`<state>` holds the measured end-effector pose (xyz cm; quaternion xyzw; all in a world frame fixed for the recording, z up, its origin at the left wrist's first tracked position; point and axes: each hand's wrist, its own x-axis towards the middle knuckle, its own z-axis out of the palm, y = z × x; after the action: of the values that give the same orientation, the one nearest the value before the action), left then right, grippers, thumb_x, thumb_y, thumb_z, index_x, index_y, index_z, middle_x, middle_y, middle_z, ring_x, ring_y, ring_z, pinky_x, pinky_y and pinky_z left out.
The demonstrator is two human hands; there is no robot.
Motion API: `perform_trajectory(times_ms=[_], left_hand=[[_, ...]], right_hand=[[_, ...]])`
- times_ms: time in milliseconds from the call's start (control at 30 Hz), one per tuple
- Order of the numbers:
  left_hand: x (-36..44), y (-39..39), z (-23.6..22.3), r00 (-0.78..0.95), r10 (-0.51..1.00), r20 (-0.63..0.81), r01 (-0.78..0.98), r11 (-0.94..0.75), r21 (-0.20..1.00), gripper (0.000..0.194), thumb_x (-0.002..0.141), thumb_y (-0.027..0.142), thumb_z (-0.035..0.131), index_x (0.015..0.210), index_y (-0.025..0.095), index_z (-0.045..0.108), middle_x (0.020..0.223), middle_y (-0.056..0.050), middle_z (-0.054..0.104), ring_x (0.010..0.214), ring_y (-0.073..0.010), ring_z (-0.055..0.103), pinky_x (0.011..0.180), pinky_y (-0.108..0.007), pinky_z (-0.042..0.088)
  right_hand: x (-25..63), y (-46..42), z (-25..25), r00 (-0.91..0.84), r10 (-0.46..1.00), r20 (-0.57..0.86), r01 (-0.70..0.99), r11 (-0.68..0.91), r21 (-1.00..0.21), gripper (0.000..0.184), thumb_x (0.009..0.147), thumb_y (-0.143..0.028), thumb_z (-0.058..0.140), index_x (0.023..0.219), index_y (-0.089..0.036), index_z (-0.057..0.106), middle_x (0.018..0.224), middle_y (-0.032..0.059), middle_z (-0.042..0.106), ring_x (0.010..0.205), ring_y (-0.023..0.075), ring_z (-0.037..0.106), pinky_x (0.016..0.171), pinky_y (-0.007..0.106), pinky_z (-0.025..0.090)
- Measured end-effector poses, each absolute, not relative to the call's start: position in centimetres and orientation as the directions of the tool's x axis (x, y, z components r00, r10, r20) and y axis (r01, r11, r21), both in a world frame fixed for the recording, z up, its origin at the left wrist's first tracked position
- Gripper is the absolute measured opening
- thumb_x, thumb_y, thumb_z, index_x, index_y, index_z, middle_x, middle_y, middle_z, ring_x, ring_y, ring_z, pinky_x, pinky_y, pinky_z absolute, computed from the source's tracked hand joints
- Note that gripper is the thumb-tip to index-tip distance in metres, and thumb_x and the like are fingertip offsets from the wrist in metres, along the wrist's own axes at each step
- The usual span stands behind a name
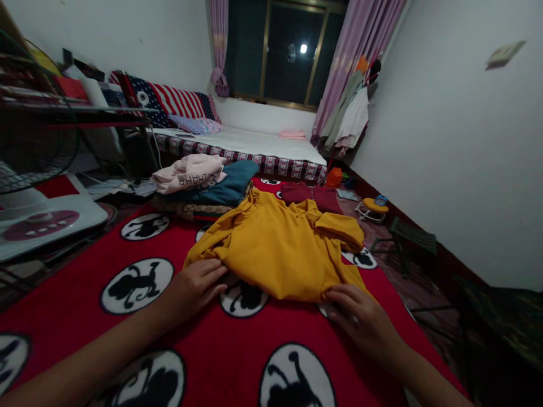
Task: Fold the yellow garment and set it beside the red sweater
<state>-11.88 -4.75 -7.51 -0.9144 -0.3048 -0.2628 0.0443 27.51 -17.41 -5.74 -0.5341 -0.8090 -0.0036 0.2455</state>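
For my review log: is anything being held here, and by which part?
Yes, the yellow shirt: the left hand has its near left corner, the right hand its near right edge.

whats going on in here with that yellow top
A person has both hands on a yellow long-sleeved top spread on a red blanket with monkey-like figures in white circles. The left hand is at its near left edge, the right hand at its near right corner. A stack of folded clothes, with a pale pink garment on a teal one, sits beyond it to the left, and a dark red garment lies behind it.
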Motion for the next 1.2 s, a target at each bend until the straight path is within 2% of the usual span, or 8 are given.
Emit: perform_trajectory(times_ms=[200,300,433,600,667,767,900,1200], left_hand=[[-9.3,-0.9,-6.3,0.658,0.631,0.411,0.668,-0.741,0.069,0.074,0.079,0.036,0.063,0.145,0.018,0.034,0.157,-0.016,0.018,0.143,-0.0345,0.019,0.113,-0.050,0.029],[-8.0,1.3,-5.6,0.640,0.664,0.386,0.673,-0.727,0.136,0.059,0.080,0.032,0.060,0.136,0.020,0.048,0.148,-0.013,0.040,0.136,-0.0320,0.035,0.109,-0.047,0.035],[-6.8,5.0,-4.5,0.548,0.757,0.356,0.645,-0.654,0.396,0.025,0.082,0.021,0.050,0.098,0.021,0.069,0.097,-0.006,0.070,0.093,-0.0227,0.065,0.083,-0.034,0.051],[-5.4,8.4,-2.3,0.111,0.961,0.253,0.591,-0.268,0.761,0.029,0.086,0.028,0.047,0.106,0.013,0.061,0.089,-0.009,0.069,0.074,-0.0200,0.066,0.067,-0.032,0.053],[-5.2,7.6,-1.9,0.072,0.922,0.380,0.619,-0.340,0.707,0.030,0.087,0.028,0.048,0.111,0.013,0.058,0.098,-0.011,0.067,0.084,-0.0207,0.065,0.076,-0.035,0.053],[-5.4,4.1,-2.8,0.401,0.737,0.544,0.612,-0.658,0.440,0.028,0.088,0.031,0.051,0.111,0.018,0.060,0.112,-0.009,0.062,0.105,-0.0223,0.059,0.094,-0.037,0.047],[-7.3,-0.2,-5.8,0.726,0.590,0.353,0.577,-0.802,0.154,0.032,0.088,0.031,0.052,0.118,0.024,0.062,0.128,-0.010,0.056,0.119,-0.0279,0.051,0.100,-0.044,0.042],[-18.9,1.6,-4.5,0.576,0.772,0.268,0.774,-0.621,0.125,0.031,0.082,0.018,0.047,0.093,0.032,0.073,0.094,-0.003,0.067,0.086,-0.0228,0.061,0.079,-0.034,0.048]], right_hand=[[28.0,-12.9,-6.1,-0.294,0.877,0.381,0.919,0.369,-0.139,0.025,0.086,-0.021,0.052,0.106,-0.021,0.065,0.114,0.0110,0.065,0.106,0.0264,0.060,0.089,0.043,0.049],[28.9,-10.0,-4.5,-0.227,0.933,0.279,0.897,0.312,-0.315,0.023,0.081,-0.017,0.048,0.092,-0.021,0.067,0.096,0.0064,0.069,0.090,0.0221,0.063,0.078,0.035,0.051],[31.4,-5.2,-1.8,0.042,0.968,0.247,0.708,0.145,-0.691,0.020,0.074,-0.031,0.057,0.085,-0.018,0.068,0.080,0.0027,0.070,0.075,0.0201,0.064,0.069,0.030,0.050],[31.9,-2.5,-1.6,0.377,0.819,0.433,0.810,-0.064,-0.583,0.023,0.075,-0.029,0.056,0.089,-0.014,0.067,0.088,0.0095,0.069,0.083,0.0242,0.063,0.078,0.038,0.050],[30.6,-3.6,-2.1,0.242,0.787,0.568,0.910,0.019,-0.415,0.026,0.081,-0.030,0.054,0.100,-0.015,0.065,0.104,0.0131,0.066,0.099,0.0268,0.060,0.089,0.042,0.046],[28.4,-6.7,-3.1,-0.091,0.782,0.616,0.961,0.232,-0.153,0.024,0.087,-0.031,0.052,0.105,-0.020,0.063,0.114,0.0113,0.063,0.109,0.0269,0.055,0.096,0.044,0.043],[27.8,-9.7,-4.9,-0.293,0.802,0.520,0.952,0.293,0.085,0.034,0.082,-0.024,0.061,0.116,-0.022,0.059,0.133,0.0102,0.052,0.121,0.0304,0.047,0.103,0.049,0.036],[32.5,-9.7,-6.8,-0.077,0.845,0.529,0.990,0.129,-0.063,0.065,0.070,-0.005,0.048,0.133,-0.018,0.043,0.141,0.0140,0.039,0.130,0.0289,0.040,0.107,0.045,0.039]])
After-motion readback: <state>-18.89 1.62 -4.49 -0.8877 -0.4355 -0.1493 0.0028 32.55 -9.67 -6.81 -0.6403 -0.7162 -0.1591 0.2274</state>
